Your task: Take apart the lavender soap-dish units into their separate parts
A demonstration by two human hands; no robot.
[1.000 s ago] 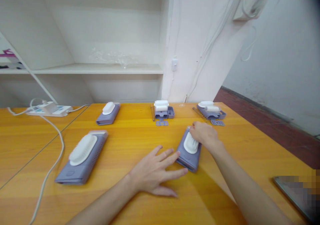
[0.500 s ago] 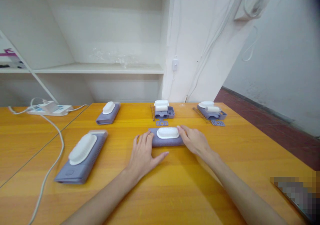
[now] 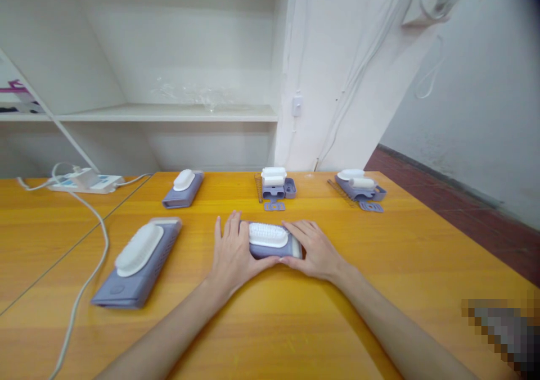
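A purple-grey case point(image 3: 270, 252) lies crosswise on the table in front of me, with a white oval brush point(image 3: 268, 235) on its top, bristles up. My left hand point(image 3: 233, 252) grips the case's left end, fingers over the far side and thumb along the near edge. Around the right end, beside a pale end strip, my right hand point(image 3: 311, 248) closes the same way. The two thumbs meet at the near edge. The left end of the case is hidden under my left fingers.
Two similar cases with brushes, a near case point(image 3: 135, 273) and a far case point(image 3: 183, 190), lie left. Taken-apart sets, a middle set point(image 3: 274, 186) and a right set point(image 3: 360, 186), lie at the back. A power strip point(image 3: 99, 184) and white cable point(image 3: 103, 239) are left.
The case has shifted left and slightly nearer, baring its right end strip. My right hand has moved from the brush's right tip to around the case's end, and my left thumb now lies against it.
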